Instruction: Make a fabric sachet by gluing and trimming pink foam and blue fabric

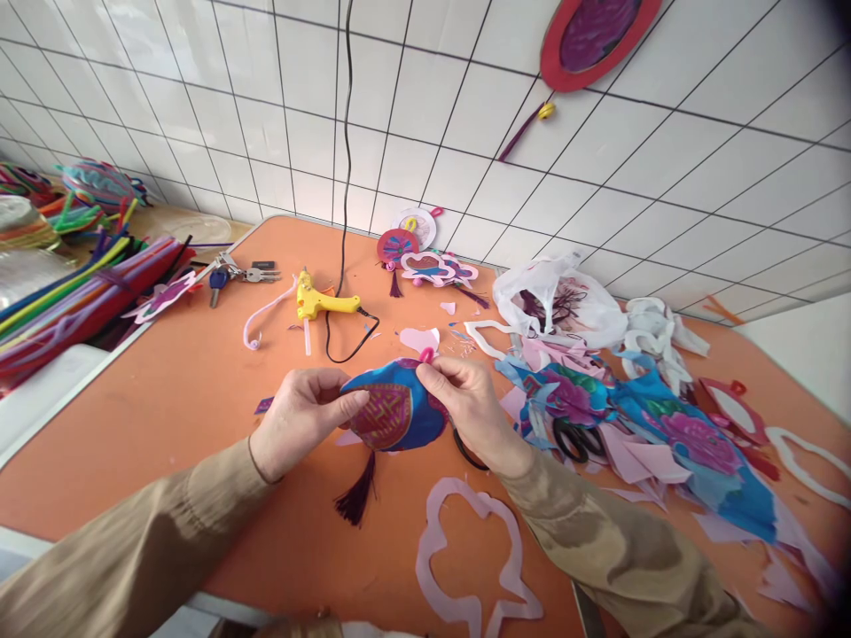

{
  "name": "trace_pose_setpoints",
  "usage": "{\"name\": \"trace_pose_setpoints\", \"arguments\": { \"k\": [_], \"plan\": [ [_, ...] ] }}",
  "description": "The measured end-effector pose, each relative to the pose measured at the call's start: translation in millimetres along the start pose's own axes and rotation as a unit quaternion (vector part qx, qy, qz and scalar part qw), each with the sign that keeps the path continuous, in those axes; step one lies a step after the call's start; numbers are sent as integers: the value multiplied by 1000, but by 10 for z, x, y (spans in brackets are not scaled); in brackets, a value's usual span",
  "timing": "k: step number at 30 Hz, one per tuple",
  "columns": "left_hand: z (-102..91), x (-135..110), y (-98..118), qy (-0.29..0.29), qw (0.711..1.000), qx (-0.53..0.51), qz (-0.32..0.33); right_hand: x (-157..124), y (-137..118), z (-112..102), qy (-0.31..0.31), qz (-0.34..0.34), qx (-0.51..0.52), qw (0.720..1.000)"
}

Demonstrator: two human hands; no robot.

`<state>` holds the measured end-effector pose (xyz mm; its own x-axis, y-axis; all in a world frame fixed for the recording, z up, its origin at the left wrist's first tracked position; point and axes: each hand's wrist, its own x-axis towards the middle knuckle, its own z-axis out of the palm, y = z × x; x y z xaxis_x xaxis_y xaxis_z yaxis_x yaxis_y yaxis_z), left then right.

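Note:
Between my two hands is a blue fabric ornament [425,427] with a purple and gold patterned patch and a dark purple tassel [355,498] hanging below. My left hand [302,416] pinches its left edge between thumb and fingers. At the upper right, my right hand [469,412] grips it beside a small pink loop [426,354]. Part of the right edge is hidden behind the right fingers. Below the ornament lies a pink cloud-shaped paper frame [435,558]. Just beyond it sits a pale pink paper scrap [420,339].
A yellow glue gun [332,304] stands farther back with its cord, near keys [243,273]. Finished ornaments [399,245] rest by the wall. At right are a white plastic bag [598,310], blue floral fabric [698,443] and black-handled scissors [577,440]. Colourful pipe cleaners [86,301] fill the left.

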<state>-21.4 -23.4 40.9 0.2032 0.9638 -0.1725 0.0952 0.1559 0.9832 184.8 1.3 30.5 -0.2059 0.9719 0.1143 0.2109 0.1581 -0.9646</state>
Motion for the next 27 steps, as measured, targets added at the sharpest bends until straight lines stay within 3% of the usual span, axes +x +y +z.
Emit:
{"name": "trace_pose_setpoints", "arguments": {
  "k": [9,16,20,27],
  "plan": [
    [0,6,-16,-9,1000,-20,-11,3,-14,6,10,-17,-32,999],
    [-59,39,-80,-40,998,-31,32,-22,-19,27,-4,-16,-38,999],
    [-51,73,-115,-47,998,-46,17,-29,-33,48,-18,-13,-34,999],
    [69,43,11,-56,996,-41,-50,-64,-46,89,-31,-31,-54,998]
  ]
}}
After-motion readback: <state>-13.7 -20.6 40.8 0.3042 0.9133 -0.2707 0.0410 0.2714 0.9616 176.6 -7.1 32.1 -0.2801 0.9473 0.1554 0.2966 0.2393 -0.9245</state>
